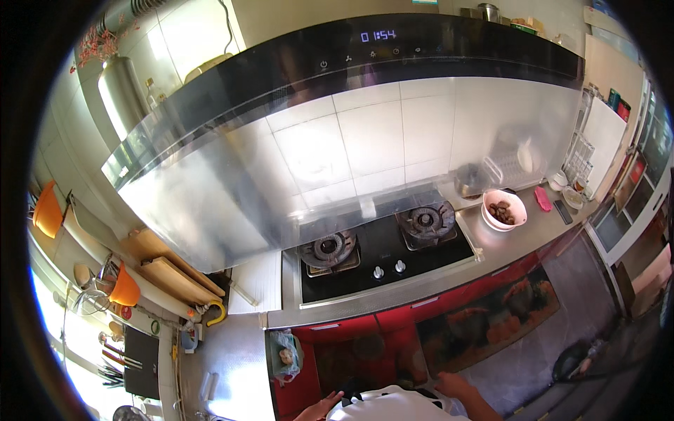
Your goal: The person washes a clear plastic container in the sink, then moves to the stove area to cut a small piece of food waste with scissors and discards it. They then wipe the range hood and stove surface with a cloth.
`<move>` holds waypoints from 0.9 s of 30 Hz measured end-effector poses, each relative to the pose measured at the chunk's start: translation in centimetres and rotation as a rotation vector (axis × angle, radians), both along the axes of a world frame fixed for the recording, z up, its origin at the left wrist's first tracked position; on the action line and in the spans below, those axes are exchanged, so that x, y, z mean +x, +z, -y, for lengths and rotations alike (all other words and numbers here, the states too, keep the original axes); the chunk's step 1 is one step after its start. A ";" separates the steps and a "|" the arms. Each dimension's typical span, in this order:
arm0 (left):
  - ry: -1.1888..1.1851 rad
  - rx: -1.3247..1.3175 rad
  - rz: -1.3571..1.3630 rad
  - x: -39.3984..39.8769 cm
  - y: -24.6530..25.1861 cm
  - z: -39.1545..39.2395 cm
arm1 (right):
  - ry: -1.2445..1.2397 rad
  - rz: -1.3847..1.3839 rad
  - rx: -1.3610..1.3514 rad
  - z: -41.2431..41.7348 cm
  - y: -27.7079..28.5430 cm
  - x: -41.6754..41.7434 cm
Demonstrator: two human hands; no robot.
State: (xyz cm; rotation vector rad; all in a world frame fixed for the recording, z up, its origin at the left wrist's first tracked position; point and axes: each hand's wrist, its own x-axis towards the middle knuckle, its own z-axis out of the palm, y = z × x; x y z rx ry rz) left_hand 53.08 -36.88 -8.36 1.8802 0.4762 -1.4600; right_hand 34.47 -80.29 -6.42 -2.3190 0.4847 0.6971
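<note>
At the bottom edge, my left hand [326, 404] lies beside my white top, its fingers against something dark that I cannot make out. My right hand [452, 384] is on the other side of the top, low over the floor; its fingers look curled and I cannot tell if it holds anything. In front of me is a black two-burner gas hob [387, 271] with two metal knobs, and no pot stands on its burners. Right of it, a pink and white basket [504, 223] holds brown pieces of food on the steel counter.
A range hood [337, 68] hangs above the hob. Wooden cutting boards [179, 279] lean at the left. A bag-lined bin [287, 358] hangs on the red cabinet. A patterned mat [489, 326] lies on the floor. A phone [563, 212] and pink cloth [543, 200] lie at the right.
</note>
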 end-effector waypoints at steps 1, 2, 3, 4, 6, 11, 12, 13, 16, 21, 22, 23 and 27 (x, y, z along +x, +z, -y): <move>-0.001 -0.013 0.020 0.2 0.3 0.0 | -0.004 0.016 0.010 0.0 -0.2 0.5; -0.008 -0.025 0.033 0.4 0.5 0.1 | -0.011 0.032 0.020 -0.3 -0.5 0.9; -0.023 -0.034 0.037 0.6 0.6 0.2 | -0.025 0.045 0.032 -0.8 -0.9 1.0; -0.039 -0.046 0.041 0.9 0.7 0.4 | -0.042 0.073 0.094 -1.1 -1.5 1.2; -0.104 -0.073 0.040 2.2 0.2 1.2 | -0.098 0.131 0.212 -0.9 -3.2 1.0; -0.283 -0.154 0.029 5.3 0.9 2.0 | -0.151 0.097 -0.056 -1.5 -16.3 -5.3; -0.330 -0.173 0.024 6.0 0.7 2.3 | 0.015 0.074 -0.201 -1.4 -18.4 -8.0; -0.381 -0.199 0.023 7.0 0.4 3.0 | -0.106 -0.114 -0.028 -0.6 -20.2 -10.4; -0.471 -0.199 0.002 8.1 -0.4 0.8 | -0.832 -0.339 0.348 -4.7 -17.6 -13.0; -0.645 -0.253 -0.042 10.3 -2.5 0.6 | -1.007 -0.156 0.764 -7.4 -17.3 -16.1; -0.661 -0.247 -0.048 10.5 -2.8 0.0 | -0.487 -0.066 0.375 -8.7 -15.4 -14.5; -0.660 -0.230 -0.051 10.6 -3.0 -1.3 | -0.050 0.052 -0.126 -10.1 -12.0 -11.8; -0.743 -0.273 -0.070 11.0 -4.5 -0.6 | -0.385 0.041 0.002 -11.0 -15.0 -13.8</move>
